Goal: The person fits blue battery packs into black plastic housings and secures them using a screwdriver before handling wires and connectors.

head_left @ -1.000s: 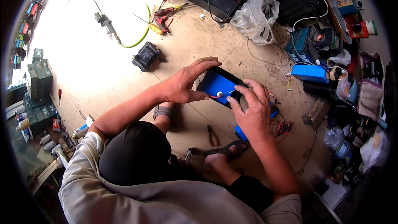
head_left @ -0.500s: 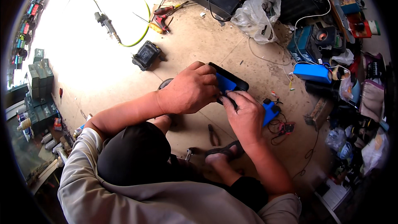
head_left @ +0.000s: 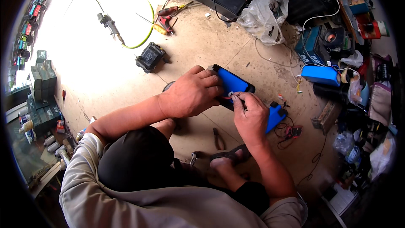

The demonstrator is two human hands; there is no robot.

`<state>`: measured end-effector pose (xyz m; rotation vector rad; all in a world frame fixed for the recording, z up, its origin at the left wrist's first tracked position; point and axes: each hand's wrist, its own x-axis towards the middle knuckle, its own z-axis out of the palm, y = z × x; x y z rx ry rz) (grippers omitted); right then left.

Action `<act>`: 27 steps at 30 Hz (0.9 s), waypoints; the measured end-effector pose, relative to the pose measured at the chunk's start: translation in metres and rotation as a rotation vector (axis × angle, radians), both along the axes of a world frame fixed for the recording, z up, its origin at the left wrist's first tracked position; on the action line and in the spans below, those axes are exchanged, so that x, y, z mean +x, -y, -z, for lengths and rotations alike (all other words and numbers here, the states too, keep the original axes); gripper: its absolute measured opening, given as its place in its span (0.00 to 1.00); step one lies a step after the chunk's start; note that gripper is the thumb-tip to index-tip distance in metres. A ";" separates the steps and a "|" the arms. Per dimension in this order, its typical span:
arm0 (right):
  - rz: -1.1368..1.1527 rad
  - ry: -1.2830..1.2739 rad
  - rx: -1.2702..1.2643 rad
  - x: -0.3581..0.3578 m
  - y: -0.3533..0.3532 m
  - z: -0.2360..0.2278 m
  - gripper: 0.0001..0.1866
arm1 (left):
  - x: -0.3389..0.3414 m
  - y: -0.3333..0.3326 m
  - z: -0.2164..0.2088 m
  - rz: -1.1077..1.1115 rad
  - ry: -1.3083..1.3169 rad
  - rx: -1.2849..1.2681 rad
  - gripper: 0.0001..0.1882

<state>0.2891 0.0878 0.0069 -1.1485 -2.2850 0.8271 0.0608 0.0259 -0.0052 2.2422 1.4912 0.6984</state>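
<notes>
A black rectangular case [head_left: 252, 88] is held above the floor, tilted so that a flat blue block [head_left: 233, 81] inside it shows. My left hand [head_left: 192, 91] is closed on the case's left side, its thumb out of sight. At the case's near right corner, my right hand [head_left: 252, 116] pinches with thumb and forefinger. A short red wire [head_left: 226, 98] runs to those fingertips over the blue face. Whether they grip the wire's end or a small pale part beside it is too small to tell.
Pliers [head_left: 219, 138] lie on the floor near my sandalled foot [head_left: 230, 158]. To the right are another blue block [head_left: 276, 117] and a red meter [head_left: 293, 132] with leads. Beyond my hands are a black box-shaped part [head_left: 150, 57], screwdrivers [head_left: 168, 11] and a plastic bag [head_left: 265, 19].
The case has turned to show more of its blue face. My right fingers have gone from lying at its edge to a pinch by the red wire, which now shows.
</notes>
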 end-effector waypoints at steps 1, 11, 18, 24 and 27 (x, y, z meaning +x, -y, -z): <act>-0.006 -0.002 0.003 0.001 -0.001 0.000 0.03 | 0.000 0.000 0.001 0.008 0.004 0.003 0.17; -0.028 -0.017 -0.002 0.009 -0.004 0.001 0.03 | -0.004 0.001 -0.007 -0.103 0.034 0.050 0.33; -0.015 -0.039 -0.041 0.012 -0.004 0.001 0.03 | -0.014 0.005 -0.001 -0.142 -0.008 0.019 0.39; -0.024 -0.055 -0.048 0.013 -0.004 0.003 0.03 | -0.009 0.009 -0.011 -0.092 -0.258 -0.053 0.30; -0.029 -0.061 -0.037 0.014 -0.004 0.004 0.03 | -0.001 0.008 -0.016 -0.103 -0.315 -0.084 0.27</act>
